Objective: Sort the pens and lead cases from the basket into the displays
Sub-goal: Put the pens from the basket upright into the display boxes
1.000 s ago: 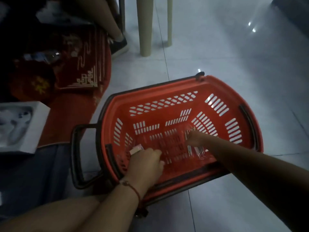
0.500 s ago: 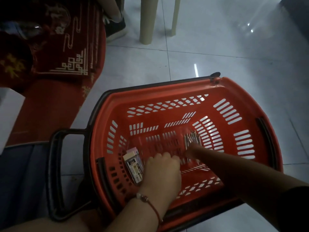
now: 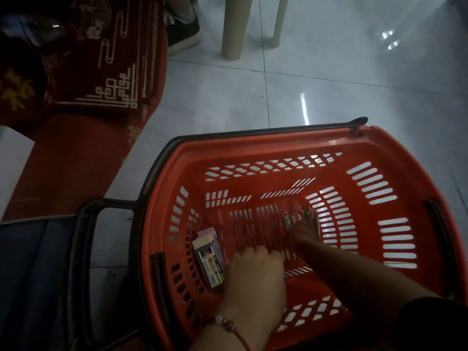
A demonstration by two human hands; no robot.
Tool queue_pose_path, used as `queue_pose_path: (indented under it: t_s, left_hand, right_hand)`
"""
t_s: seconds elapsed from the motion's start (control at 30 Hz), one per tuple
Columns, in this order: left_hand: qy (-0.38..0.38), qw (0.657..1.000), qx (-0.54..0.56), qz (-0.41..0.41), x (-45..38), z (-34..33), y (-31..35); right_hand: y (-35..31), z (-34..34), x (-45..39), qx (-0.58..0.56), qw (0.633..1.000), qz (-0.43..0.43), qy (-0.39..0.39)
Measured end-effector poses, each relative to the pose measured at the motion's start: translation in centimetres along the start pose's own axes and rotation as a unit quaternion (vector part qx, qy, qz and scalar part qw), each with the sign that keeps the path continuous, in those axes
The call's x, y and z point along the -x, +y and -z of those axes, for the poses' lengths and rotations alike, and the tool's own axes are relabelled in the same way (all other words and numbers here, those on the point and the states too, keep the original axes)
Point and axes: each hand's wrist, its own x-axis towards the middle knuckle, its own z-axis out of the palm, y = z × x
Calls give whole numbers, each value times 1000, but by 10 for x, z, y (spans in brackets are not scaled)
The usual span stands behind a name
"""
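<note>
A red plastic shopping basket (image 3: 395, 153) with slotted walls and black handles sits on a pale tiled floor (image 3: 228, 92), and both of the person's arms reach down into it. The left hand (image 3: 255, 272), with a red cord bracelet (image 3: 229, 326) at its wrist, rests knuckles-up on the basket bottom near the left wall; its fingers are curled under, and whether they hold anything cannot be told from this angle. Just beside it, against the left wall, lies a small stack of flat rectangular lead cases (image 3: 209, 259), the top one pale with a yellow and black label. The right hand (image 3: 302, 235), dim and blurred, reaches further in toward the right of the bottom, its fingertips touching a loose bundle of slim pens (image 3: 301, 217) that lie side by side there; its grip cannot be made out. Left of the basket a red patterned rug (image 3: 63, 158) covers the floor, and at the top of the view stand two beige plastic chair legs (image 3: 234, 29) and a dark sneaker with a white sole (image 3: 183, 34).
</note>
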Motion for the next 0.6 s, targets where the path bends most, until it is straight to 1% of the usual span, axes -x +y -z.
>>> queue_pose_path:
  t_s: [0.03, 0.1, 0.13, 0.2, 0.27, 0.3, 0.33, 0.37, 0.4, 0.47, 0.5, 0.53, 0.6]
  left_hand:
    - [-3, 1000, 2, 1, 0, 0, 0]
    - [-10, 1000, 4, 1, -1, -1, -2]
    - [-10, 1000, 4, 1, -1, -1, -2]
    - [-12, 1000, 4, 1, -1, -1, -2]
    - [-24, 1000, 5, 5, -1, -2, -2]
    - [-28, 1000, 7, 8, -1, -2, -2]
    - [-27, 1000, 12, 11, -1, -2, -2]
    - [-23, 1000, 17, 12, -1, -1, -2]
    - [-17, 999, 28, 17, 0, 0, -3]
    - [-2, 996, 75, 38, 1, 3, -6]
    - [4, 993, 105, 56, 1, 5, -9]
    - [8, 987, 137, 79, 1, 7, -11]
    - [21, 970, 206, 128, 1, 14, -14]
  right_hand:
    - [0, -4, 1, -8, 1000, 20, -1]
    - [0, -12, 3, -57, 996, 58, -27]
    - [2, -14, 3, -89, 993, 61, -37]
    - [1, -16, 5, -140, 985, 51, -87]
    - [-2, -13, 11, -127, 982, 54, -133]
    - [-5, -10, 14, -126, 982, 54, -129]
    - [-9, -4, 20, -148, 979, 48, -135]
    - [-12, 2, 24, -145, 976, 46, -154]
    - [-17, 10, 30, -153, 968, 41, -194]
    - [-26, 30, 46, -127, 944, 66, -296]
    - [-30, 42, 56, -107, 932, 89, -335]
    - [-35, 58, 72, -109, 916, 103, -371]
    - [-42, 91, 107, -127, 890, 147, -412]
